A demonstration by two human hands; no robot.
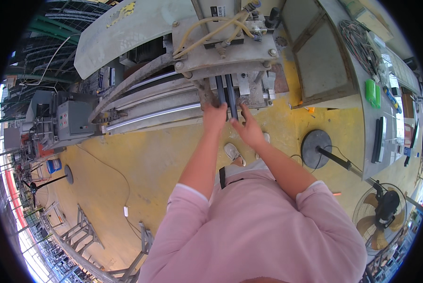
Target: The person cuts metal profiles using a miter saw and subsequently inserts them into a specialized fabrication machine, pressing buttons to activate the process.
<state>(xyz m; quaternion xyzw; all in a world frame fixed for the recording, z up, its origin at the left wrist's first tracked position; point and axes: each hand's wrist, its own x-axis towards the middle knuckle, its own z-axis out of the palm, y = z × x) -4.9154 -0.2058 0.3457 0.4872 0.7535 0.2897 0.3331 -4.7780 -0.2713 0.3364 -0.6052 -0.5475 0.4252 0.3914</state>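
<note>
Two long dark bars [231, 96] lie side by side in a press-like machine [230, 61], their near ends sticking out toward me. My left hand [214, 117] is closed around the near end of the left bar [220, 87], its thumb along the bar's side. At the right bar's near end, my right hand [250, 129] has its thumb and fingers spread apart. The thumb tip meets that bar, while the fingers rest beside it near the machine's bed. The far ends of both bars are hidden under the machine's upper plate.
Polished rails [154, 113] and a grey control box [74, 120] extend left. On the right stand a grey workbench [357, 118] with a cable coil [360, 42] and green blocks [372, 93], a round stand base [315, 148] and a fan [380, 214]. A cord [112, 170] crosses the yellow floor.
</note>
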